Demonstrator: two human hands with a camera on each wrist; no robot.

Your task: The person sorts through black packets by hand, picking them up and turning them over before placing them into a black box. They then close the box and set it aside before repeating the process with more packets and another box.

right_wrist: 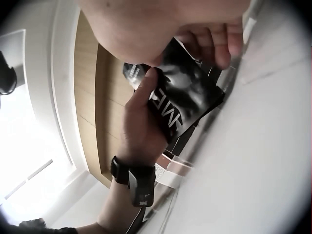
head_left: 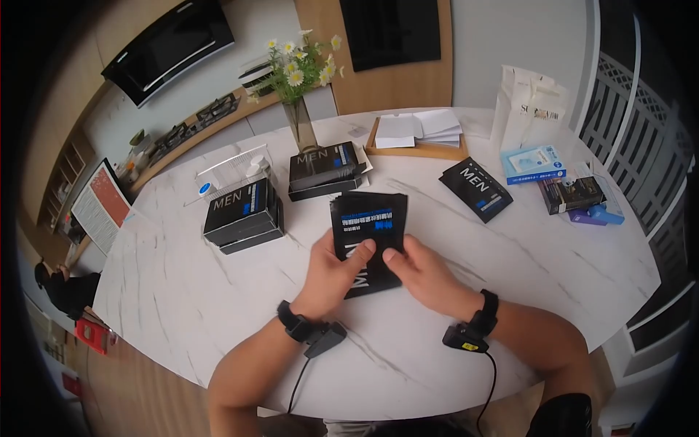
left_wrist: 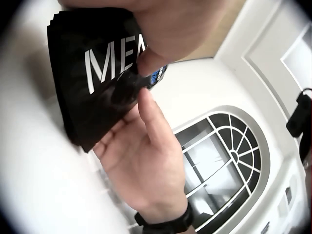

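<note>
Presently: pouches [head_left: 369, 215], stacked, over worktop [head_left: 211, 298] | my left grip [head_left: 331, 275], right grip [head_left: 431, 277]: closed on them, pinching opposite sides | likely light, flexible, slick; best held by both edges.

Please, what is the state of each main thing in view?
Left hand: gripping black packets
Right hand: gripping black packets
Black packets: stacked
Loose packet: lying flat
MEN boxes: lying on table
Flowers: standing in vase
Tray: holding papers
White bag: standing upright
Blue-and-white box: lying flat
</note>
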